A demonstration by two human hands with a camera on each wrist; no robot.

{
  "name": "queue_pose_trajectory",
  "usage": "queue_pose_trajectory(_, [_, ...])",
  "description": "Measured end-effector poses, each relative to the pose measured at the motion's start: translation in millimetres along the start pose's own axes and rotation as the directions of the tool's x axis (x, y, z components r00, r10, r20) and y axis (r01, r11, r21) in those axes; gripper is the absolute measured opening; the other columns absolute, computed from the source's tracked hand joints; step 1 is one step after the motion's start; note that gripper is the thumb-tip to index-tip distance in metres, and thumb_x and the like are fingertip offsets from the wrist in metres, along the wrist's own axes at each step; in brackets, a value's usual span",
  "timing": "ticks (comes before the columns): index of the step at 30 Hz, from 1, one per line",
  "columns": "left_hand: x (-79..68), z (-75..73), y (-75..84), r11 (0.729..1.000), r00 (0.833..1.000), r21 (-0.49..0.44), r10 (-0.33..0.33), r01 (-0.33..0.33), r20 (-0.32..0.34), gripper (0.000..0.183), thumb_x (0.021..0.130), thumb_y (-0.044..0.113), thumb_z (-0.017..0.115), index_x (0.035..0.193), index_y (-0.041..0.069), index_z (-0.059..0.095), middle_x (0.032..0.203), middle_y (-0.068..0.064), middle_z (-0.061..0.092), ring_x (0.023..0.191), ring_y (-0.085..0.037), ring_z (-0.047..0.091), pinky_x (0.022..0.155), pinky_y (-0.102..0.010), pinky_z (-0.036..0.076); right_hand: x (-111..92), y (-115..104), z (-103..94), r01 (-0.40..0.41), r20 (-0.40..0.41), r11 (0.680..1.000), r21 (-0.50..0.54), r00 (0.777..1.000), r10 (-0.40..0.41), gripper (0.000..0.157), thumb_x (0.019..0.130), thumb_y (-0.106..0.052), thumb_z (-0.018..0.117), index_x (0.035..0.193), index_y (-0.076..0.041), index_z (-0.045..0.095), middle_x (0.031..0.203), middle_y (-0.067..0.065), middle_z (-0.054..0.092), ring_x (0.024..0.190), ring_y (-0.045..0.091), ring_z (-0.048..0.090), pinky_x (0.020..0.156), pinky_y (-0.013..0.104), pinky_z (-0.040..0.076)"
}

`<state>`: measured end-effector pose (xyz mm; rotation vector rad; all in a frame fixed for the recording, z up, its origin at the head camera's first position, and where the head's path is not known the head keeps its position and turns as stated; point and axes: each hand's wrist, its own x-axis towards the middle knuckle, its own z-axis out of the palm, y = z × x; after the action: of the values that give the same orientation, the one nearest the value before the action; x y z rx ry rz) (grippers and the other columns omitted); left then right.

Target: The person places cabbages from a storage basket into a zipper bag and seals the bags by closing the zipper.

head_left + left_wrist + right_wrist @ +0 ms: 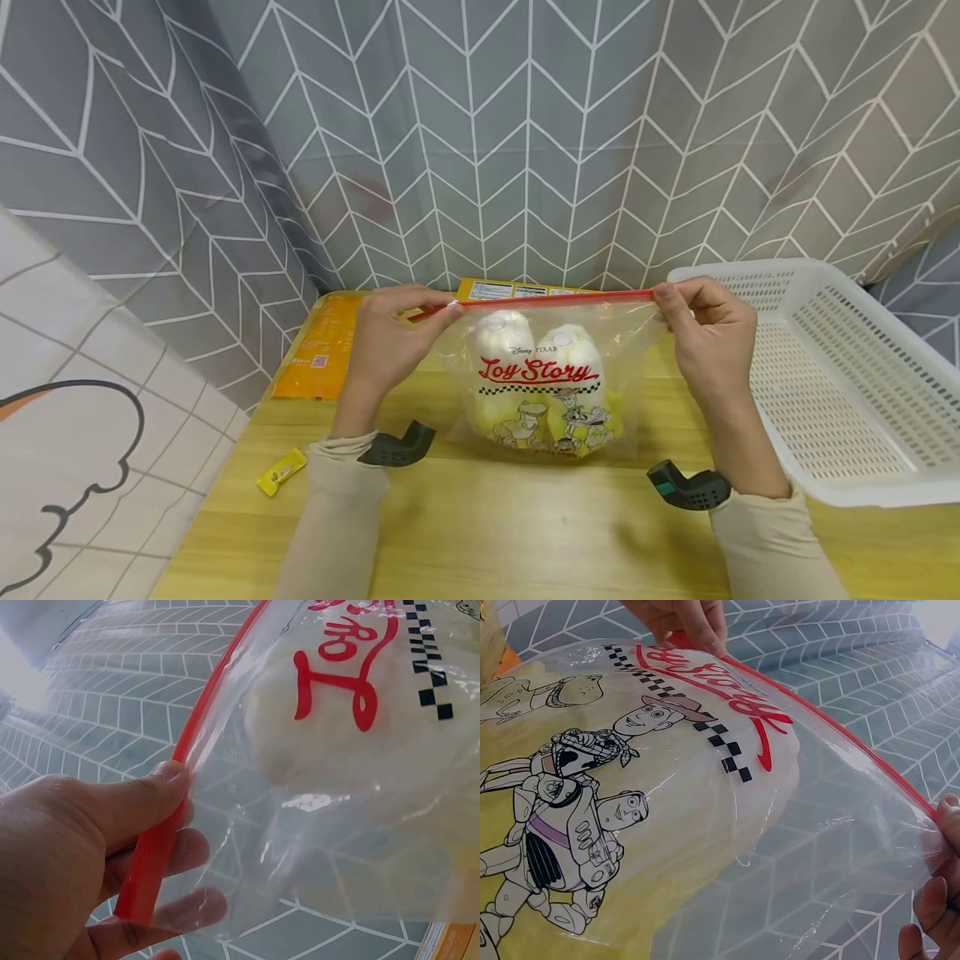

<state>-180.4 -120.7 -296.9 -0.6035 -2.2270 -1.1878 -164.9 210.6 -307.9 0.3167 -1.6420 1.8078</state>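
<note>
A clear zip bag with a red top strip and "Toy Story" print hangs between both hands in the head view. Inside it are two rounded white-and-yellow bundles, partly veiled by the print. My left hand pinches the strip near its left end; in the left wrist view the thumb presses on the red strip with fingers behind. My right hand pinches the strip's right end between thumb and forefinger. The right wrist view shows the printed cartoon figures up close.
Behind the bag lies a yellow package with printed labels. An orange packet sits at the back left of the wooden table, and a small yellow wrapped snack near its left edge. A white plastic basket stands on the right. Patterned curtains rise behind.
</note>
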Motion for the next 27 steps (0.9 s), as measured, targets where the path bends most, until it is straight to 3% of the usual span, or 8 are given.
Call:
queue_pose_trajectory(9, [-0.1,-8.6,-4.1,1.000,1.000,0.000,0.009,-0.009,-0.018,0.010,0.085,0.018,0.084,0.093,0.011,0.083,0.080,-0.002,0.076,0.073,-0.012,0.061,0.070,-0.025,0.044,2,-1,-4.6,-0.005,-0.016,1.000,-0.014,1.000,0.005,0.015,0.090,0.004,0.072,0.076,-0.001,0.072,0.063,-0.005,0.068,0.058,0.006,0.053,0.057,0.016,0.042])
queue_pose_trajectory(17, [-0.4,-14.7,-6.1,1.000,0.999,-0.010,-0.016,0.016,-0.029,0.011,0.085,0.017,0.084,0.093,0.010,0.082,0.086,-0.004,0.078,0.080,-0.015,0.068,0.076,-0.024,0.047,3,-1,-6.8,0.007,-0.026,0.999,0.034,1.000,-0.006,0.015,0.090,0.007,0.071,0.076,0.000,0.072,0.066,-0.003,0.071,0.058,0.006,0.059,0.053,0.015,0.041])
queue_pose_trajectory(27, [-1.8,-18.8,-7.6,0.999,0.999,0.004,-0.034,0.035,-0.037,0.011,0.085,0.017,0.083,0.093,0.010,0.082,0.088,-0.004,0.079,0.081,-0.014,0.067,0.077,-0.025,0.048,3,0,-7.5,0.025,-0.009,0.997,0.069,1.000,-0.024,0.014,0.089,0.009,0.070,0.076,0.002,0.071,0.066,-0.002,0.070,0.060,0.007,0.060,0.058,0.016,0.046])
